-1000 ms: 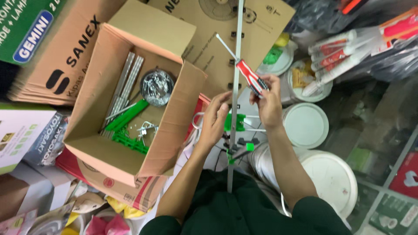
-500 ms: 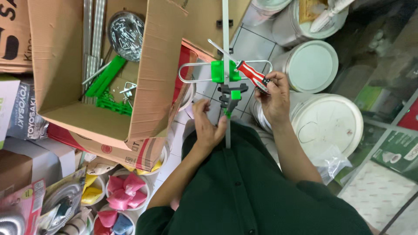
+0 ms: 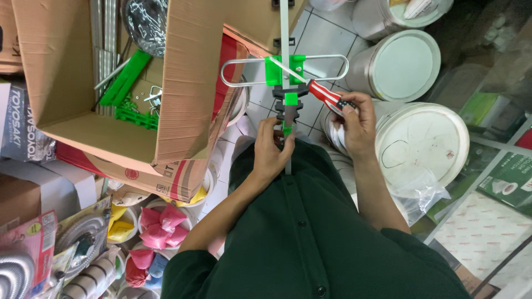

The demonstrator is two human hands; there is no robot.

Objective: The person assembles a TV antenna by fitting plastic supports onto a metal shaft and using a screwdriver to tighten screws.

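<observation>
I count two hands at work, one screwdriver and one metal rod. My left hand (image 3: 271,152) is clenched round the rod (image 3: 284,33) near its lower end, fingers wrapped so that the part inside the grip is hidden. My right hand (image 3: 357,124) grasps the screwdriver (image 3: 324,95) by its red and white striped handle.

The rod's long axis runs near to far, straight up the middle of the view; its far end is cut off by the top edge, and its near end stops against my dark green shirt (image 3: 310,238). The screwdriver lies slantwise, handle to the right and shaft pointing up and to the left, its tip at the green clamp (image 3: 272,71) on the rod. I cannot see the tip itself. One wire loop (image 3: 235,69) crosses the rod at that clamp, running left to right. Below it I see one black fitting (image 3: 288,105) and a small green piece, hard to make out.

To the left stands one open carton (image 3: 83,119), with green plastic parts (image 3: 124,88), several metal tubes and a shiny coil inside; the coil and tubes are cut off at the top. On the right I count three white lidded buckets, the biggest (image 3: 426,147) just beside my right wrist.
</observation>
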